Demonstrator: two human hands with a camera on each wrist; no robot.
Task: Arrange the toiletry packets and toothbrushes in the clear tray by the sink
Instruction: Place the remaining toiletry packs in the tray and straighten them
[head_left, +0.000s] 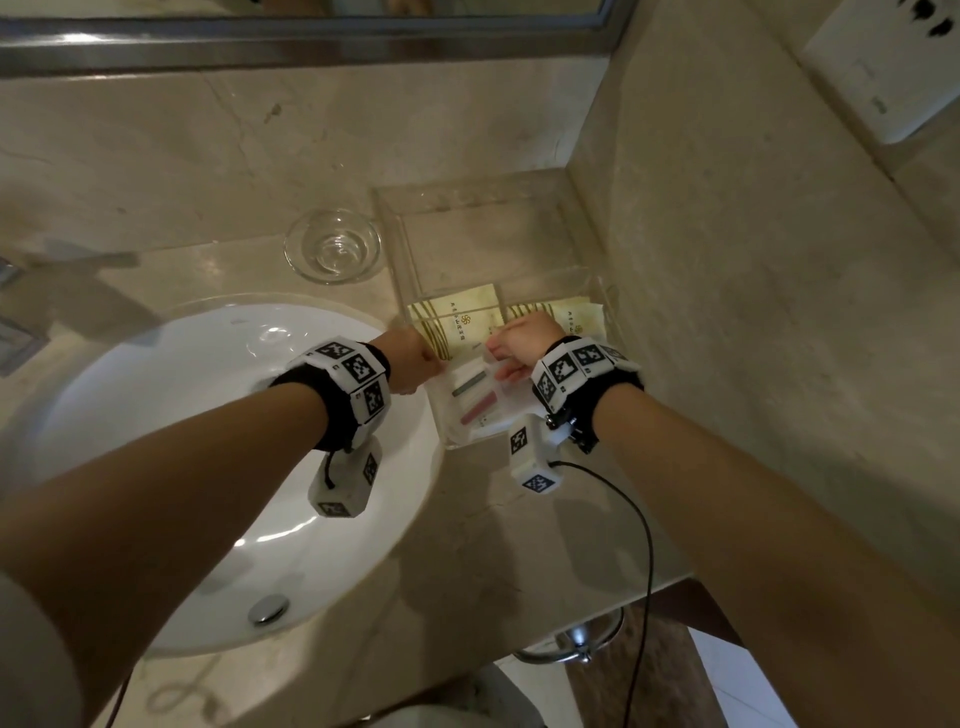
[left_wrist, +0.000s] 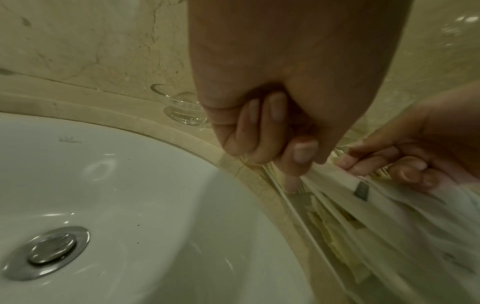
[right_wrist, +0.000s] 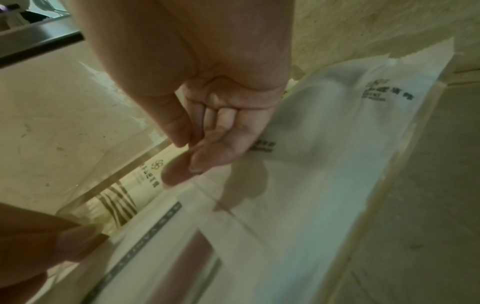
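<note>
The clear tray (head_left: 582, 228) stands on the counter right of the sink, against the side wall. Two cream packets (head_left: 457, 317) (head_left: 576, 314) lie side by side in its middle compartments. White toothbrush packets (head_left: 475, 397), with a green and a red handle showing, lie in the near compartment. My left hand (head_left: 415, 364) is at the tray's left wall (left_wrist: 291, 207) with its fingers (left_wrist: 272, 133) curled against it. My right hand (head_left: 519, 345) reaches into the tray and pinches the far edge of the top white packet (right_wrist: 324, 164). That packet is blurred in both wrist views.
A small glass dish (head_left: 332, 244) sits left of the tray's far end. The white sink (head_left: 156, 415) with its metal drain (head_left: 268, 609) lies to the left. A marble wall (head_left: 753, 312) rises along the tray's right side. A black cable (head_left: 644, 530) hangs from my right wrist.
</note>
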